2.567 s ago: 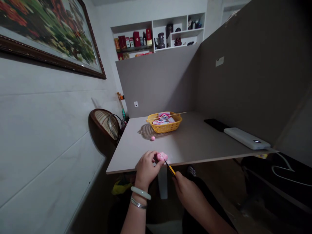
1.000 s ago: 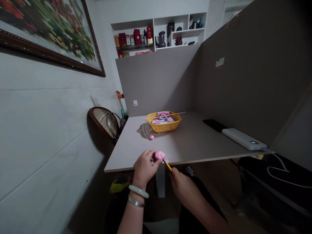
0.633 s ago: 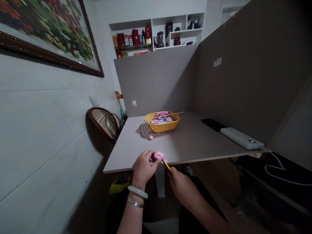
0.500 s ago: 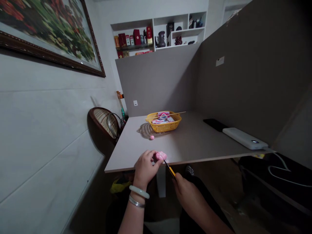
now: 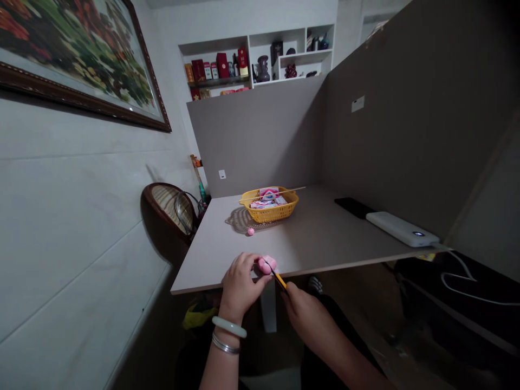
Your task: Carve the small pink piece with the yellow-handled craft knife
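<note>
A soft-looking pink lump (image 5: 266, 264), like modelling clay, sits at the front edge of the table. My left hand (image 5: 242, 279) holds it from the left, with the fingers behind and the thumb in front. In my right hand (image 5: 298, 303) is a slim yellow tool with a thin dark tip (image 5: 279, 280), closed in my fingers. Its tip rests against the pink lump; whether it is a knife I cannot tell. A small pink ball (image 5: 251, 232) lies farther back on the table, apart from both hands.
Behind the ball stands a yellow basket (image 5: 270, 214) of printed packets, with a thin stick (image 5: 298, 188) laid across its rim. A white power bank (image 5: 400, 228) with a cable and a dark flat object (image 5: 352, 207) lie along the right partition (image 5: 406, 135). Grey table (image 5: 203, 260).
The tool's tip has moved up and left, farther over the pink lump, and my right hand has come closer to it. The view has shifted slightly.
</note>
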`<action>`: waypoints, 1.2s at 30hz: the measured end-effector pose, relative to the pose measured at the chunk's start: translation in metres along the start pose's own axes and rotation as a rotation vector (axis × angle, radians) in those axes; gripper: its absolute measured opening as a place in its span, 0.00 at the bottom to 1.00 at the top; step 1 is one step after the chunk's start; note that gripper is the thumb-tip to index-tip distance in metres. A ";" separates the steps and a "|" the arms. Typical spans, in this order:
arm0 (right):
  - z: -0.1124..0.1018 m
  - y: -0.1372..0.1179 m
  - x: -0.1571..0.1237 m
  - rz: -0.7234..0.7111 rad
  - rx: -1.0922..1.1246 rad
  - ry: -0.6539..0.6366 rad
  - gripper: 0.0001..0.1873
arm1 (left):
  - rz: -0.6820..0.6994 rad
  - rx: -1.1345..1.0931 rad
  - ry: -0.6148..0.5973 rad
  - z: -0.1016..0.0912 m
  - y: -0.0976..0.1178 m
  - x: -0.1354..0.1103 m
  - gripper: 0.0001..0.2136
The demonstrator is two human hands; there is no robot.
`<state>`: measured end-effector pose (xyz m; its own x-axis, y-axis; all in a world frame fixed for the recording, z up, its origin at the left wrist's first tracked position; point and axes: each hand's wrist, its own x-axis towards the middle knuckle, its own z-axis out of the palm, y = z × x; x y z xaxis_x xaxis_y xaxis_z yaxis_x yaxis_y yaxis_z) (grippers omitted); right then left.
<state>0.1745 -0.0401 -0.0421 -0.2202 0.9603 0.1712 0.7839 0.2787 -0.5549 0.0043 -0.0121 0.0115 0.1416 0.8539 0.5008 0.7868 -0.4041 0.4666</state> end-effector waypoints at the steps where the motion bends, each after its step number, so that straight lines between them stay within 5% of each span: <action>1: -0.002 -0.002 0.000 -0.001 0.003 -0.006 0.11 | 0.010 -0.002 0.006 0.001 -0.001 0.000 0.17; 29: -0.023 -0.018 0.002 -0.026 -0.004 0.024 0.12 | -0.010 -0.135 0.050 0.003 -0.006 0.000 0.09; 36: -0.014 -0.011 -0.010 0.020 -0.007 -0.011 0.13 | -0.020 -0.135 0.063 0.005 -0.004 0.000 0.08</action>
<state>0.1765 -0.0530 -0.0262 -0.2104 0.9658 0.1514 0.7920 0.2592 -0.5528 0.0037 -0.0084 0.0062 0.0852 0.8418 0.5331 0.7006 -0.4310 0.5686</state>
